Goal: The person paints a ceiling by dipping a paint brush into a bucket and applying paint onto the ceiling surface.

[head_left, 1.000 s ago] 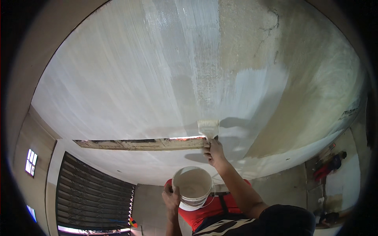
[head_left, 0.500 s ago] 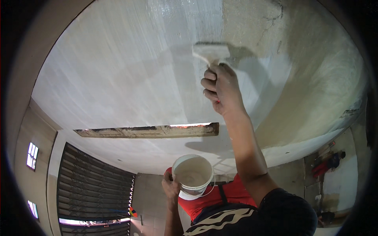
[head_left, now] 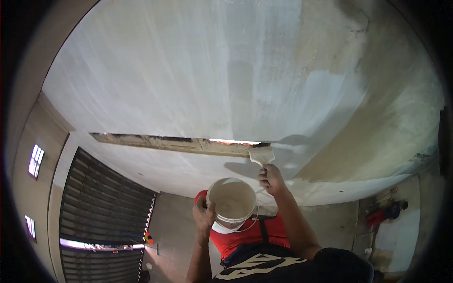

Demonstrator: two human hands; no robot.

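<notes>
My left hand [head_left: 204, 214] grips the rim of a white plastic bucket [head_left: 239, 187], fingers curled over its left side. Pale, whitish liquid [head_left: 230, 205] shows inside, and a thin wire handle hangs at the bucket's right. In my right hand [head_left: 271, 179] is a wide, flat paintbrush [head_left: 262, 154], held by its handle with the head pointing up. The brush head is at the right end of a long slot [head_left: 179, 145] in the wall; whether its bristles touch the wall I cannot tell. White coating covers much of the wall [head_left: 165, 85].
Uncoated tan wall [head_left: 373, 127] lies to the right, with a crack higher up. At the lower left stands a dark folding metal gate [head_left: 101, 203], with small windows [head_left: 36, 161] beyond. Another person [head_left: 384, 213] in red and dark clothing is at the far right.
My right hand has brought the brush down from high on the wall to the slot's right end, bending the arm. The left hand still holds the bucket in nearly the same place.
</notes>
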